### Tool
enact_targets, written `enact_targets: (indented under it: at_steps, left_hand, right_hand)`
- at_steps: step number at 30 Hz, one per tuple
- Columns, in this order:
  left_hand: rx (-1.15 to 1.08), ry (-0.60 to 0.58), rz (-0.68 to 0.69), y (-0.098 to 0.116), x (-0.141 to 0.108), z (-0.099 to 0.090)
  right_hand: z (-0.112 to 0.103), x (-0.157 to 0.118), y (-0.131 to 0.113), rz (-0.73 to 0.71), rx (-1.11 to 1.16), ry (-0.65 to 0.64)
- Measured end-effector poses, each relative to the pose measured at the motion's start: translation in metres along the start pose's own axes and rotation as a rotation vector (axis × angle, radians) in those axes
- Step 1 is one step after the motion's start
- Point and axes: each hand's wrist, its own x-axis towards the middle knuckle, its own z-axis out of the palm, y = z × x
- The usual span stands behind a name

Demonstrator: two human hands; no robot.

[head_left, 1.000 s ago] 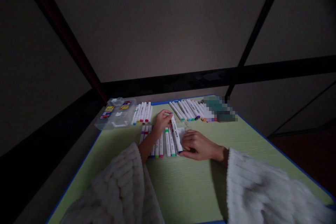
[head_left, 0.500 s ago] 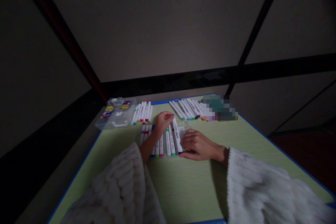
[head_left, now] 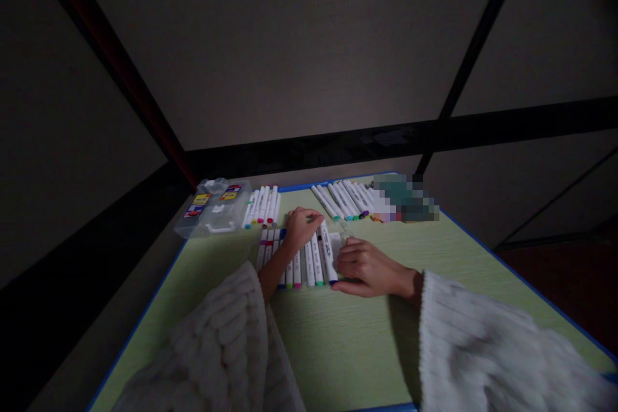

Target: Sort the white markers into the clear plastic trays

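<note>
A white marker [head_left: 329,251] with a dark blue lower end lies at a slant at the right of a row of markers [head_left: 296,264]. My left hand [head_left: 303,230] reaches over the row, its thumb and fingers pinched at the marker's upper end. The row lies in a clear plastic tray [head_left: 346,228], mostly covered by markers and hands. My right hand [head_left: 365,267] rests on its side with curled fingers at the tray's right edge. Its thumb tip is close to the marker's blue end; whether they touch, I cannot tell.
A clear plastic case [head_left: 219,214] with colourful labels stands at the back left, beside several white markers [head_left: 262,205]. More markers [head_left: 348,199] lie at the back right, next to a pixelated patch [head_left: 405,198]. A wall rises behind the blue-edged table [head_left: 338,347].
My left fingertips and the upper end of the marker have shifted slightly right and toward me. My right hand has barely moved.
</note>
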Motion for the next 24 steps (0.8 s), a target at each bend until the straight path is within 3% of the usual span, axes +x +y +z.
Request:
enact_targets:
  at_steps: [11, 24]
  left_hand:
    - [0.068, -0.027, 0.017, -0.0038, -0.0007, 0.0036]
    - [0.044, -0.083, -0.07, -0.0007, -0.0021, 0.0068]
  right_hand:
    - [-0.0005, -0.0028, 0.0021, 0.013, 0.04, -0.019]
    - [-0.0054, -0.0054, 0.005, 0.133, 0.212, -0.078]
